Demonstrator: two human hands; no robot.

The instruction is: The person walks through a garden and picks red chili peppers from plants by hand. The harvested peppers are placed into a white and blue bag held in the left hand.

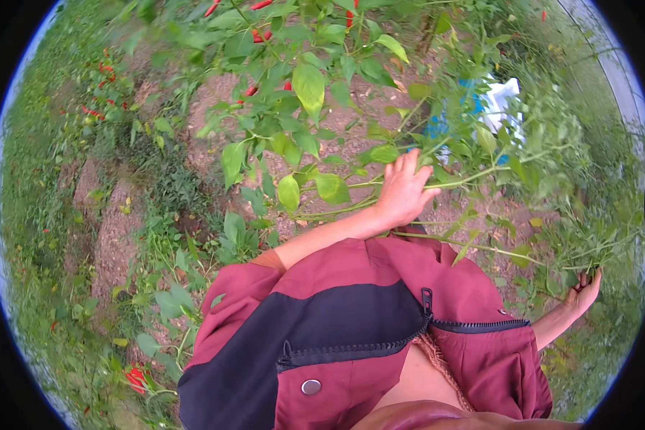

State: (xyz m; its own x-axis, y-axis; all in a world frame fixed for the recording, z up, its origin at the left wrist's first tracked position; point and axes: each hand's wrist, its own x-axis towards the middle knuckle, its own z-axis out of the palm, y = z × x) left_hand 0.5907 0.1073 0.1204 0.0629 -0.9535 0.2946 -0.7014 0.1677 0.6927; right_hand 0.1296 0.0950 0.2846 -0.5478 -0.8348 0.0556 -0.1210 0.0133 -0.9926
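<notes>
My left hand [406,189] reaches across the middle of the view, back of the hand up, against a green stem [462,180] of a pepper plant. Its thumb and fingers are spread, and whether they grip the stem cannot be told. At the far right, my right hand [585,290] is raised among thin stems and leaves, its fingers curled and partly hidden by foliage. Long stems of the plant run between the two hands. Red chili peppers [262,36] hang among the leaves at the top, with another red pepper [251,91] lower down.
Behind the foliage at upper right lies a blue and white plastic bag [500,105]. More pepper plants with red peppers [106,72] stand at the left, beside bare soil [115,242]. A red pepper cluster [136,377] is at lower left. Pale sheeting [618,70] borders the right.
</notes>
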